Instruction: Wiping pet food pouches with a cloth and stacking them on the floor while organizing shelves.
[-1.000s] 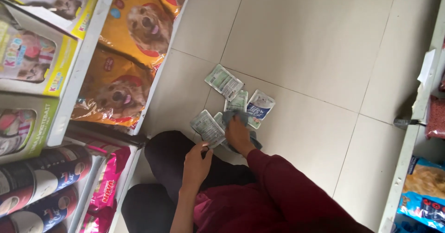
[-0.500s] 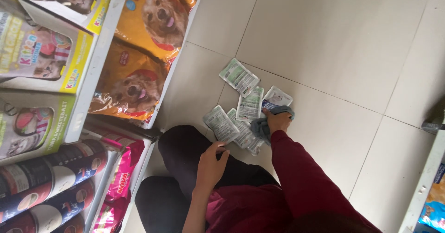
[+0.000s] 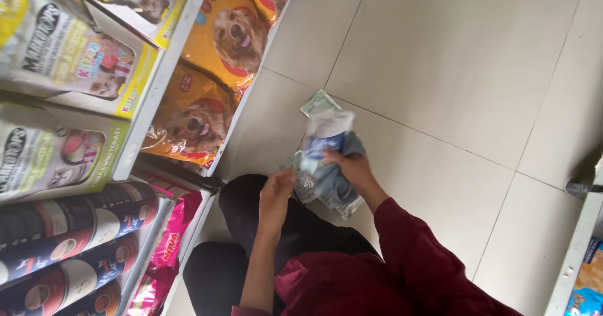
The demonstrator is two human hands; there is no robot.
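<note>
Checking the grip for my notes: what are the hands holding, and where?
The right hand grips a bunch of small pouches around its lower middle. The left hand touches the bunch's lower edge.

Shelves (image 3: 157, 96) stand left of the floor (image 3: 452, 71) — a pouch (image 3: 319, 102) lies on it.

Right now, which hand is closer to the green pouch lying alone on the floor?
Right. The right hand, gripping a bundle of pouches, is just below the green pouch; the left hand is farther back.

Dark red top, long right sleeve, left forearm bare; black trousers.
</note>
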